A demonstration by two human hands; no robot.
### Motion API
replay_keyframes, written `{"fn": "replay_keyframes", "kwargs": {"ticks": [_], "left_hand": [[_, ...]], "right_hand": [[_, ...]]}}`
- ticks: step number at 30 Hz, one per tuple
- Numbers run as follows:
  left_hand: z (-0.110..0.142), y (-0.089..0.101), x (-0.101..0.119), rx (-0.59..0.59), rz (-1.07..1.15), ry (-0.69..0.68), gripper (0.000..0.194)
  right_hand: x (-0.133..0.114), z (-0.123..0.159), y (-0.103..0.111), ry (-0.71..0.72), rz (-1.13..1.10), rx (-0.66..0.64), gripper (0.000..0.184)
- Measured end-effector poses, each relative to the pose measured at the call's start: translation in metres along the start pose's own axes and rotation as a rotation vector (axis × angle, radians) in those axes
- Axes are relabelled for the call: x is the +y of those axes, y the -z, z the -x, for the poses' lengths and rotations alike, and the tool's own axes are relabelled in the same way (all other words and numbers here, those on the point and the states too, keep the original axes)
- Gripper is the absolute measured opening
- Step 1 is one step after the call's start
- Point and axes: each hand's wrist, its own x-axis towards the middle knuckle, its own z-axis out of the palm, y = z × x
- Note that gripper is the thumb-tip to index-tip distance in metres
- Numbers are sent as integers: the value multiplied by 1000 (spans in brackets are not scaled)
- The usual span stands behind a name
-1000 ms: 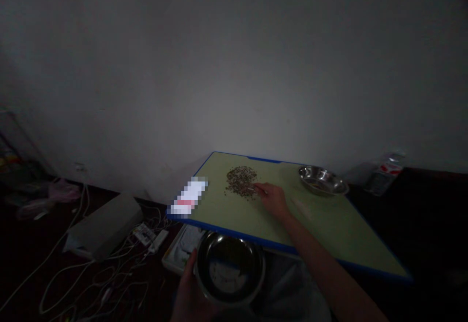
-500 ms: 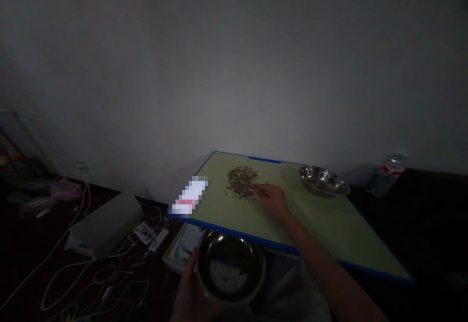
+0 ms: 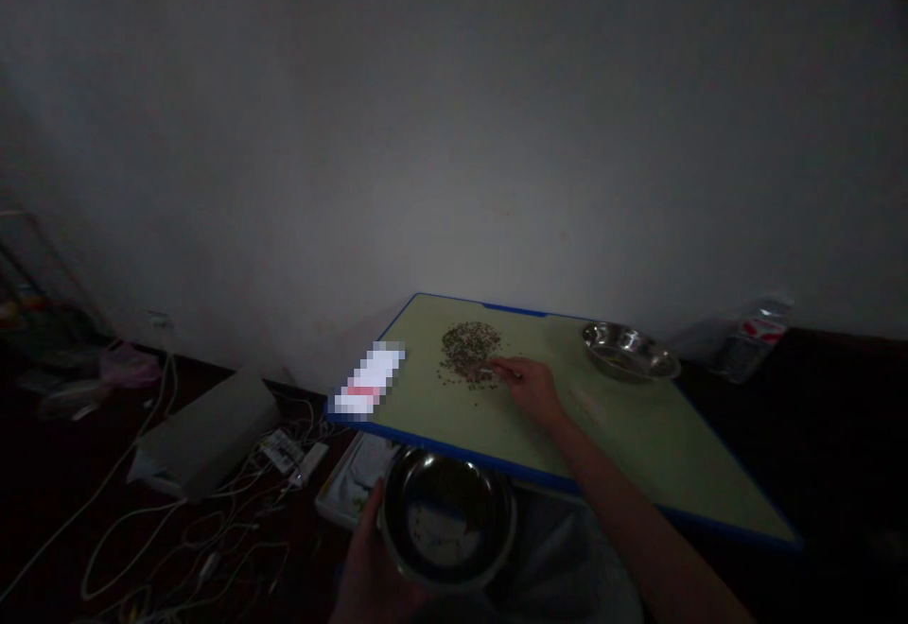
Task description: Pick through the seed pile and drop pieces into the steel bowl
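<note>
Pinching a small, indistinct implement (image 3: 489,369), the right hand (image 3: 529,390), the nearer one, has the roundish pile of grains (image 3: 468,348), with no clear long axis, just left of and beyond its fingertips, while the left hand (image 3: 373,558) clasps a metal bowl (image 3: 446,534).

No readable text
Label (image 3: 763,327) on the bottle (image 3: 738,359) too blurred; bright patch (image 3: 369,380) at the table's (image 3: 638,444) left edge pixelated.
</note>
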Motion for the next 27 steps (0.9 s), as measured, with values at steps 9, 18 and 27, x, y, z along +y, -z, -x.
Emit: {"fn": "replay_keyframes", "kwargs": {"ticks": [9, 18, 27], "left_hand": [[-1, 6, 0, 196, -46, -22, 32], [-1, 3, -1, 120, 0, -6, 39], [1, 7, 1, 126, 17, 10, 34]], "right_hand": [[5, 18, 30, -157, 123, 164, 25], [6, 52, 48, -179, 207, 22, 29], [5, 49, 51, -269, 365, 4, 33]]}}
